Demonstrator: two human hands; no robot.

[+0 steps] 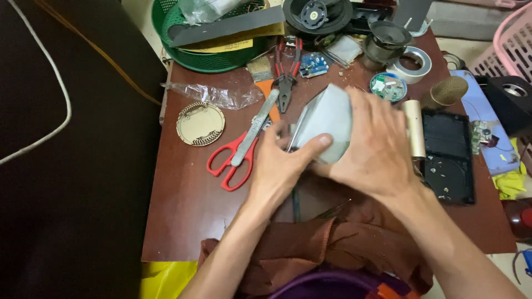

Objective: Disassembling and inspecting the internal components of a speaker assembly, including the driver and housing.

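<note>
— Cluttered brown table (183, 205), yes? Where's the grey case (327, 124)?

— Mid-table, tilted, between both hands, just right of the red scissors (235, 155).

— How are the hands set?

— Left hand (277, 171) grips its lower left edge, thumb across the front. Right hand (371, 147) lies spread over its right side, fingers curled round it.

— Nearby?

— Pliers (285, 77) behind, gold tube (414, 130) right.

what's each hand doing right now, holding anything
left hand: closed on the grey rounded casing, thumb across its front.
right hand: closed over the same casing from the right side.
</note>
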